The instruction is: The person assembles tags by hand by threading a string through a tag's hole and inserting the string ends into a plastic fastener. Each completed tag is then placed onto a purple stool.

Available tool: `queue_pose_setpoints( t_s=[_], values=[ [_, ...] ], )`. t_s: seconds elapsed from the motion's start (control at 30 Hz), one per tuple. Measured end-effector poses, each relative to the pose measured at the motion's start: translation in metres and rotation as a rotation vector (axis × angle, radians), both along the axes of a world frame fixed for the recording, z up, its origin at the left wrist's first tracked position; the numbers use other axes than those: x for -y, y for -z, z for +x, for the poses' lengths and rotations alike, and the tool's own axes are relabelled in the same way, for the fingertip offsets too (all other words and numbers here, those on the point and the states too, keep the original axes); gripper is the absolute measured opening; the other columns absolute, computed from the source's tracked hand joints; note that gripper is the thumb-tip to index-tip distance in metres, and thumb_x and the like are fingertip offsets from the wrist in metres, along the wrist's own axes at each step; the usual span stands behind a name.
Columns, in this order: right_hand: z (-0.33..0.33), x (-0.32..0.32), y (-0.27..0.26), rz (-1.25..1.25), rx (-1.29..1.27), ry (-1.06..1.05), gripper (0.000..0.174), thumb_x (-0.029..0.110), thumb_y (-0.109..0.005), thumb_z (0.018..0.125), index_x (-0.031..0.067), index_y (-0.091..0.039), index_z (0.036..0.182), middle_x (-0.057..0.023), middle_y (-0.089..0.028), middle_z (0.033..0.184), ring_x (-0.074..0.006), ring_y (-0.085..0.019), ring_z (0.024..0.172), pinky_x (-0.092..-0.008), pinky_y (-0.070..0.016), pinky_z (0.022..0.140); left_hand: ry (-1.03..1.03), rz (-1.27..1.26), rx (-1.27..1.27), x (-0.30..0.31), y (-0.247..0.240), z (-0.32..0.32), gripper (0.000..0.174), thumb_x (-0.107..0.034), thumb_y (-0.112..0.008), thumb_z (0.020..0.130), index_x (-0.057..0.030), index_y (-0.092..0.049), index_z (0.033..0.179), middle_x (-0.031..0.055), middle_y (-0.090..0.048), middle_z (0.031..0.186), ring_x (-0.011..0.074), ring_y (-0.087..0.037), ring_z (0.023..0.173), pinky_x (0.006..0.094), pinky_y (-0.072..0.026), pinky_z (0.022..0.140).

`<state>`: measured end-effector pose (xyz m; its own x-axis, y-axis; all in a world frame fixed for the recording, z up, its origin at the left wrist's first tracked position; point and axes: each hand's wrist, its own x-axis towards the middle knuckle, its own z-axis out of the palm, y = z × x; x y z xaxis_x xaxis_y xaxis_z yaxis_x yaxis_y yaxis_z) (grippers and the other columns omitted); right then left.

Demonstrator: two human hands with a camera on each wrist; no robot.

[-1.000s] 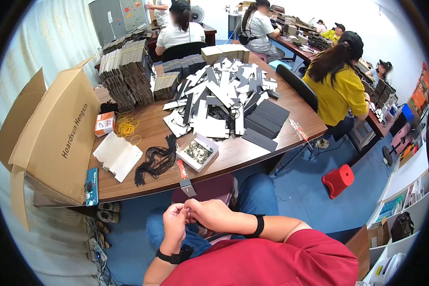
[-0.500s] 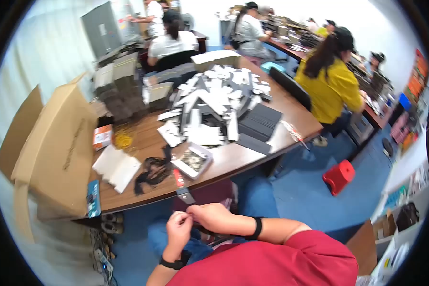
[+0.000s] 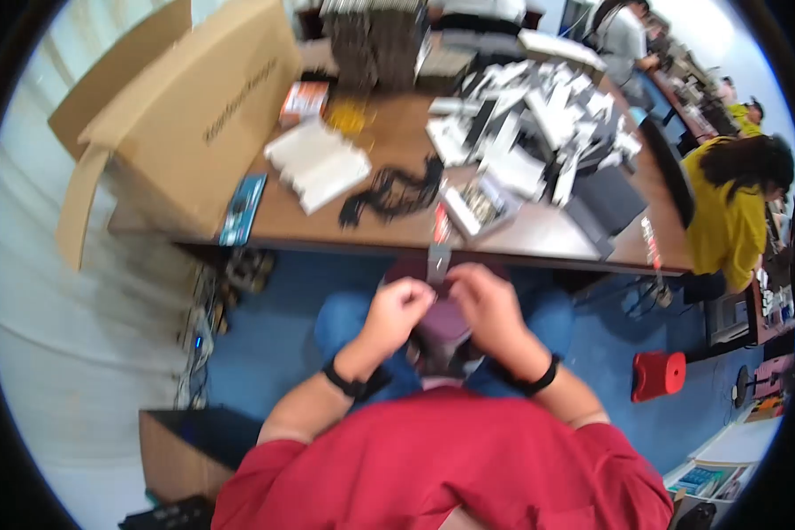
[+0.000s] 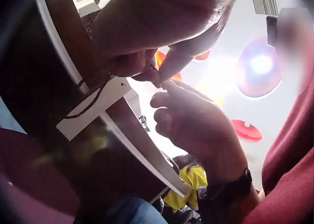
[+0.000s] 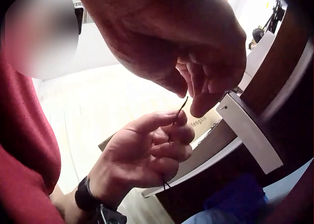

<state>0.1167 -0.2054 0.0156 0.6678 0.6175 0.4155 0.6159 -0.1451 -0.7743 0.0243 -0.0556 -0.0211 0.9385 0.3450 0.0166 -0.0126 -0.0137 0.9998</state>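
Brown table spreads across the far part of the head view, with a cardboard carton at its left, a heap of black and white strips at the far right and a bundle of dark cords toward the near edge. Short of that edge, over the lap, the left hand and right hand angle inward, and a grey strip juts out just beyond them. At the left wrist, a thin dark cord trails from the left hand, and the fingertips of both hands come close together. At the right wrist, the left hand pinches the cord near its end between thumb and forefinger, its other fingers curled, palm side toward the camera. From above, the right hand arches over with fingers narrow beside the tip; whether they grip it I cannot tell. My reading is fine work on the cord's end, perhaps knotting; next, it likely calls for a steady left pinch while the right fingers take the tip squarely.
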Motion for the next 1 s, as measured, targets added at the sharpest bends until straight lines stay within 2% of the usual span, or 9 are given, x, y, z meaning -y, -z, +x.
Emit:
queue_pose_setpoints(
  t_s=[0.07, 0.1, 0.13, 0.2, 0.3, 0.4, 0.5, 0.8, 1.0],
  values=[
    [0.005, 0.003, 0.002, -0.009, -0.157, 0.062, 0.015, 0.000, -0.057, 0.086, 0.0009, -0.060, 0.100, -0.0045, -0.061, 0.077, -0.0086, -0.057, 0.065, -0.0225, -0.0466, 0.057, 0.009, -0.165, -0.029, -0.002, -0.013, 0.000, 0.010, -0.010, -0.062, 0.087, -0.0008, -0.064, 0.089, -0.0030, -0.059, 0.076, 0.0013, -0.045, 0.061, 0.0168, -0.0347, 0.052],
    [0.008, 0.004, 0.003, -0.036, -0.159, 0.081, 0.015, 0.000, -0.057, 0.086, 0.0015, -0.061, 0.100, -0.0030, -0.061, 0.076, -0.0064, -0.054, 0.063, -0.0207, -0.0451, 0.056, -0.007, -0.212, 0.011, -0.003, -0.012, 0.001, 0.010, -0.011, -0.062, 0.087, -0.0016, -0.064, 0.090, -0.0040, -0.059, 0.075, -0.0007, -0.039, 0.055, 0.0159, -0.0278, 0.047],
    [0.010, 0.005, 0.004, -0.045, -0.155, 0.082, 0.015, 0.000, -0.058, 0.086, 0.0013, -0.061, 0.100, -0.0028, -0.061, 0.076, -0.0070, -0.055, 0.062, -0.0209, -0.0454, 0.056, 0.002, -0.271, -0.018, -0.004, -0.017, 0.000, 0.011, -0.011, -0.063, 0.087, -0.0015, -0.065, 0.091, -0.0038, -0.059, 0.075, -0.0004, -0.040, 0.056, 0.0158, -0.0293, 0.048],
    [0.011, 0.005, -0.001, -0.061, -0.158, 0.037, 0.015, -0.002, -0.059, 0.084, 0.0008, -0.061, 0.099, -0.0039, -0.061, 0.078, -0.0085, -0.056, 0.064, -0.0213, -0.0458, 0.057, 0.025, -0.311, -0.061, -0.009, -0.019, -0.001, 0.012, -0.008, -0.061, 0.087, 0.0022, -0.064, 0.093, 0.0025, -0.064, 0.084, 0.0060, -0.056, 0.076, 0.0202, -0.0447, 0.069],
    [0.008, 0.001, -0.010, -0.031, -0.050, -0.060, 0.017, -0.004, -0.061, 0.082, 0.0004, -0.062, 0.098, -0.0054, -0.060, 0.081, -0.0107, -0.058, 0.068, -0.0224, -0.0468, 0.060, 0.020, -0.291, -0.012, -0.010, -0.015, -0.001, 0.012, -0.008, -0.061, 0.087, 0.0022, -0.064, 0.093, 0.0026, -0.064, 0.084, 0.0062, -0.056, 0.077, 0.0205, -0.0449, 0.070],
    [0.002, -0.004, -0.019, -0.022, -0.122, -0.094, 0.019, 0.000, -0.066, 0.078, 0.0010, -0.063, 0.096, -0.0109, -0.060, 0.083, -0.0191, -0.060, 0.074, -0.0276, -0.0478, 0.064, 0.008, -0.258, -0.037, -0.009, -0.016, -0.001, 0.011, -0.008, -0.061, 0.087, 0.0019, -0.064, 0.093, 0.0027, -0.064, 0.085, 0.0063, -0.056, 0.077, 0.0205, -0.0450, 0.069],
    [0.002, -0.007, -0.018, -0.059, -0.133, -0.092, 0.020, 0.001, -0.068, 0.076, 0.0013, -0.063, 0.096, -0.0100, -0.060, 0.080, -0.0194, -0.061, 0.072, -0.0279, -0.0481, 0.064, -0.001, -0.262, 0.013, -0.007, -0.009, 0.001, 0.010, -0.010, -0.062, 0.088, -0.0012, -0.064, 0.092, -0.0031, -0.059, 0.078, -0.0004, -0.042, 0.059, 0.0151, -0.0305, 0.050],
    [-0.001, -0.012, -0.013, -0.130, -0.154, -0.014, 0.011, 0.006, -0.068, 0.076, 0.0008, -0.066, 0.085, -0.0133, -0.065, 0.078, -0.0235, -0.065, 0.070, -0.0305, -0.0501, 0.063, 0.016, -0.250, 0.015, -0.006, -0.006, 0.002, 0.008, -0.007, -0.063, 0.087, 0.0000, -0.063, 0.091, 0.0015, -0.062, 0.083, 0.0061, -0.054, 0.076, 0.0195, -0.0431, 0.068],
    [-0.002, -0.013, -0.012, -0.131, -0.164, -0.001, 0.010, 0.006, -0.068, 0.076, 0.0013, -0.068, 0.085, -0.0140, -0.066, 0.077, -0.0245, -0.065, 0.070, -0.0312, -0.0507, 0.063, 0.008, -0.258, 0.027, -0.006, -0.004, 0.003, 0.009, -0.008, -0.063, 0.086, 0.0002, -0.064, 0.090, 0.0018, -0.063, 0.083, 0.0058, -0.054, 0.075, 0.0197, -0.0433, 0.068]
  ],
)
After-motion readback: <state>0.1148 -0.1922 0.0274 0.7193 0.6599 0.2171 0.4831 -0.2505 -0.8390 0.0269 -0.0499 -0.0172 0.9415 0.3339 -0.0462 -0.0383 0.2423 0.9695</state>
